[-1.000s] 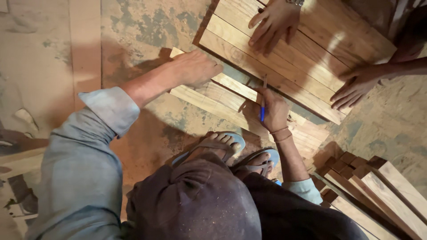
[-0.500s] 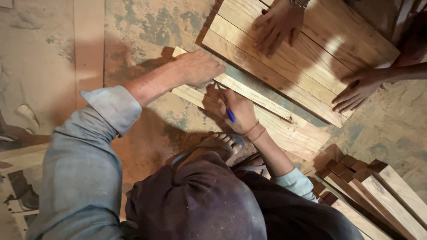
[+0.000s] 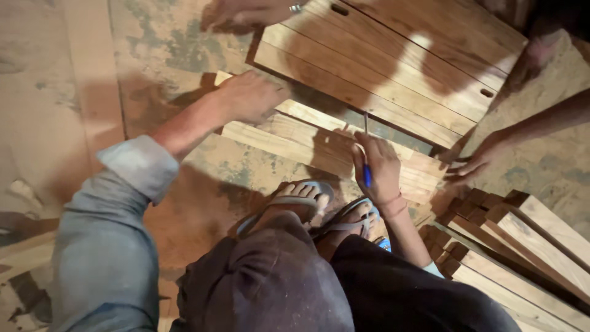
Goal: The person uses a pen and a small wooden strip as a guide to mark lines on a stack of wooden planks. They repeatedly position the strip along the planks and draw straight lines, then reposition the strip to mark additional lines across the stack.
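My left hand (image 3: 252, 95) presses flat on the end of a pale wooden strip (image 3: 289, 144) that lies on the dusty floor. My right hand (image 3: 376, 165) grips a blue pen (image 3: 366, 172), its tip at the strip's far edge, beside a slatted wooden panel (image 3: 393, 74). Another person's hand (image 3: 246, 11) rests at the panel's top-left corner. A second hand of theirs (image 3: 476, 163) touches the strips at the right.
My feet in grey-blue sandals (image 3: 307, 203) stand just below the strips. A stack of cut wooden pieces (image 3: 522, 246) lies at the lower right. A long plank (image 3: 92, 80) lies on the floor at the left.
My right hand with the pen slid left along the strip, then back to the right. The other person's upper hand moved from the panel's middle to its top-left corner.
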`<action>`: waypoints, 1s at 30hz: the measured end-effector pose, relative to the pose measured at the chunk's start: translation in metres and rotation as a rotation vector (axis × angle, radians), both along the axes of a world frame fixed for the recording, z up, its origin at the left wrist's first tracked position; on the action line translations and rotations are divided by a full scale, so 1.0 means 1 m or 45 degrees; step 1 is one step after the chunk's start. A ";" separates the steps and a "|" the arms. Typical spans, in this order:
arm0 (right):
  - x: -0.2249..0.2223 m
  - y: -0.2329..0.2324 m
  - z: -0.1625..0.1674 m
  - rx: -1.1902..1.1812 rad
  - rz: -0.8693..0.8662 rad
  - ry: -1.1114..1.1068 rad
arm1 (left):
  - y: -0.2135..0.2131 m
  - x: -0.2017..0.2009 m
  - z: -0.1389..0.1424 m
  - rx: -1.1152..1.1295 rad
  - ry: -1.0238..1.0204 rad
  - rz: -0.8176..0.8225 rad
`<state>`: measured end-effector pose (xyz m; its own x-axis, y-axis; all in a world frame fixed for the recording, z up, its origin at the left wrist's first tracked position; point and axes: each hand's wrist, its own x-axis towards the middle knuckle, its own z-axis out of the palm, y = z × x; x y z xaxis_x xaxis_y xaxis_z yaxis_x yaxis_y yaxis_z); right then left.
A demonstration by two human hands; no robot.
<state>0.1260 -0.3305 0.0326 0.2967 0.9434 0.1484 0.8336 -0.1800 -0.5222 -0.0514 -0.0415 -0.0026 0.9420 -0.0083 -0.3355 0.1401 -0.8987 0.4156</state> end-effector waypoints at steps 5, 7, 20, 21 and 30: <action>0.012 0.005 -0.036 -0.081 0.087 -0.191 | -0.004 -0.024 -0.004 -0.022 -0.230 0.037; 0.004 0.000 -0.046 -0.121 0.077 -0.156 | -0.007 -0.035 -0.005 -0.054 -0.366 0.043; -0.038 0.015 -0.056 -0.099 0.078 -0.115 | 0.001 -0.081 -0.014 0.035 -0.432 0.053; -0.036 0.017 -0.058 -0.106 0.071 -0.119 | 0.002 -0.080 -0.015 0.027 -0.447 0.061; -0.029 0.034 -0.055 -0.163 0.107 0.007 | 0.012 -0.077 -0.015 0.042 -0.300 0.029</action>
